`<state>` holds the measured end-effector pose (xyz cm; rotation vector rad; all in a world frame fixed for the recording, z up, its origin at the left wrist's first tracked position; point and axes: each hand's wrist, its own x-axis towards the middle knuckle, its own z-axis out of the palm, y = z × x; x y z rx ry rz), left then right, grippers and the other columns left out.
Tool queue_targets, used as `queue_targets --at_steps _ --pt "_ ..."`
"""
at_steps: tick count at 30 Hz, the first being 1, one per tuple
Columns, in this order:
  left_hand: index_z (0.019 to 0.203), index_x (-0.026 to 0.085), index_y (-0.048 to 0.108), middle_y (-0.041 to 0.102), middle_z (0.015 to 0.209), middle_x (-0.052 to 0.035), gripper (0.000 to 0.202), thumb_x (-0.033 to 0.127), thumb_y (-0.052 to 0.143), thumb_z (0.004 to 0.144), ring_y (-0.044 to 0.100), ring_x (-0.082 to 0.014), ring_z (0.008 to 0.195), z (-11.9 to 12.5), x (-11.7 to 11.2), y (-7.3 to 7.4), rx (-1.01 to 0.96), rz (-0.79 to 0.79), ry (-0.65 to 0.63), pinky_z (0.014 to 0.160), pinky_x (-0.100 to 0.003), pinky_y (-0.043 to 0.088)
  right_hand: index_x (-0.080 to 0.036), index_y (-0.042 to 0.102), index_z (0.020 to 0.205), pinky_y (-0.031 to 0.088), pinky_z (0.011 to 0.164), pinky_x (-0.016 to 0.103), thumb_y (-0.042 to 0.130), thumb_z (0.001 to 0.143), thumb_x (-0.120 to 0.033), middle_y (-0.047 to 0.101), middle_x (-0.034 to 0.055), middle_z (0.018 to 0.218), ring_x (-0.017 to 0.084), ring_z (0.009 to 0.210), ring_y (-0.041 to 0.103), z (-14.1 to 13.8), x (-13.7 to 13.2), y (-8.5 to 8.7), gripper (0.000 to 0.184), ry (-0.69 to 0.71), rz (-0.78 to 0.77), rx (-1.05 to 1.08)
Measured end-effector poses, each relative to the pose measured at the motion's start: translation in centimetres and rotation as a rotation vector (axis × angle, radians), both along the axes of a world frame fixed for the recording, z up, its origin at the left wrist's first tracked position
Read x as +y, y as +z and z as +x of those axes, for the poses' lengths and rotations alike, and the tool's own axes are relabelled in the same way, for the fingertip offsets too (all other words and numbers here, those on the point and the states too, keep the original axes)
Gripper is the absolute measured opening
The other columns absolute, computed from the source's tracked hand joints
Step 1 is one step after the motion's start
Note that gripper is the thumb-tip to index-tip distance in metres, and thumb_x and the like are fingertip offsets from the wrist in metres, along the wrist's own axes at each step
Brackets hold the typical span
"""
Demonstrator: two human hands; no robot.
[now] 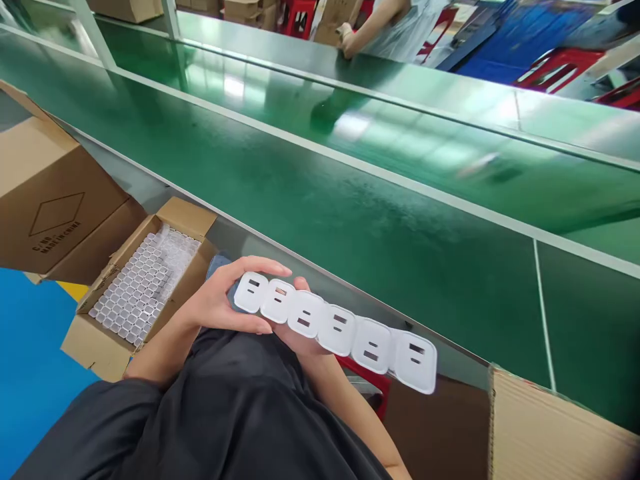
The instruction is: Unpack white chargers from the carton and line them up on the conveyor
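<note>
I hold a row of several white charger plugs [336, 328] side by side above my lap, each showing two slots. My left hand [220, 300] curls round the left end of the row, thumb under and fingers over. My right hand [300, 337] lies beneath the row, mostly hidden, its fingers closed against the plugs from below. The right end of the row sticks out free past my forearm.
A green conveyor belt [350, 193] runs across in front of me. An open carton [95, 337] with a tray of small white parts [143, 283] sits at lower left, beside a larger closed carton [50, 193]. Another carton [550, 433] stands at lower right. A person's arm [370, 27] rests across the belt.
</note>
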<state>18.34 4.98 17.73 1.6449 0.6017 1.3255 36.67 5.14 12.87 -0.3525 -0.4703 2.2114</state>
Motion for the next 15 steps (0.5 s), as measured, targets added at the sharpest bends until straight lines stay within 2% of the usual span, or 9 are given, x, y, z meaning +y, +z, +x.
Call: queue_targets --at_steps 4,8,13,15 --pt "0.133 0.026 0.057 0.066 0.13 -0.0102 0.05 0.033 0.07 0.085 0.069 -0.023 0.101 -0.4 -0.5 0.1 -0.095 -0.154 -0.017 0.08 -0.032 0.058 -0.038 0.071 0.102 0.057 0.065 0.04 0.08 0.059 -0.066 0.072 0.0011 0.104 0.025 0.087 0.067 -0.1 0.5 0.4 0.052 0.044 0.056 0.048" --pt "0.127 0.026 0.06 0.07 0.123 -0.0079 0.035 0.031 0.059 0.092 0.07 -0.0235 0.1 -0.2 -0.6 0.2 -0.167 -0.234 0.016 0.08 -0.035 0.059 -0.039 0.072 0.105 0.059 0.068 0.042 0.078 0.065 -0.063 0.072 0.0011 0.105 0.026 0.09 0.068 -0.1 0.9 0.5 0.047 0.055 0.129 0.139" --pt "0.126 0.025 0.058 0.07 0.117 -0.0077 0.041 0.027 0.07 0.086 0.07 -0.0173 0.087 0.6 -0.5 0.3 -0.062 -0.177 0.105 0.071 -0.027 0.057 -0.034 0.069 0.103 0.058 0.07 0.043 0.082 0.058 -0.064 0.073 0.0027 0.105 0.026 0.088 0.067 -0.3 1.0 0.1 0.056 0.032 0.078 0.113" --pt "0.124 0.025 0.057 0.071 0.109 -0.0058 0.042 0.028 0.071 0.085 0.069 -0.0169 0.086 0.8 -0.4 0.4 -0.021 -0.139 0.162 0.073 -0.028 0.057 -0.032 0.066 0.103 0.057 0.073 0.048 0.084 0.055 -0.063 0.073 0.0037 0.103 0.027 0.087 0.068 -0.4 1.0 0.1 0.06 0.037 0.054 0.073"
